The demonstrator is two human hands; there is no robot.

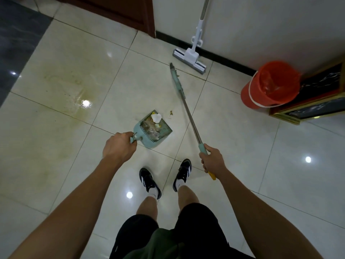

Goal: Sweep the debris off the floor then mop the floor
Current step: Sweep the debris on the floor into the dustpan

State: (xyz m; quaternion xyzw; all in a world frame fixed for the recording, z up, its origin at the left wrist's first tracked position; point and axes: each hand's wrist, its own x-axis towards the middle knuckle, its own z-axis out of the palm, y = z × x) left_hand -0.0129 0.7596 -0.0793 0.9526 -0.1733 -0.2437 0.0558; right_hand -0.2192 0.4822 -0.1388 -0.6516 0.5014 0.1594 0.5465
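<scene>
Your left hand (119, 146) curls its fingers around the dustpan (153, 128) handle at frame centre; your right hand (211, 161) grips the broom (188, 111), its head toward upper centre. Crumbs (171, 113) lie just beside the loaded pan: tilting it risks spilling the debris. The mop (189, 57) and red bucket (270, 85) crowd the upper right; open floor (261, 165) lies at right.

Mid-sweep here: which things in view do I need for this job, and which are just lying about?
For the job: broom in right hand; dustpan in left hand; brown crumbs; mop; stained patch.
Lying about: red bucket; framed panels; door.
</scene>
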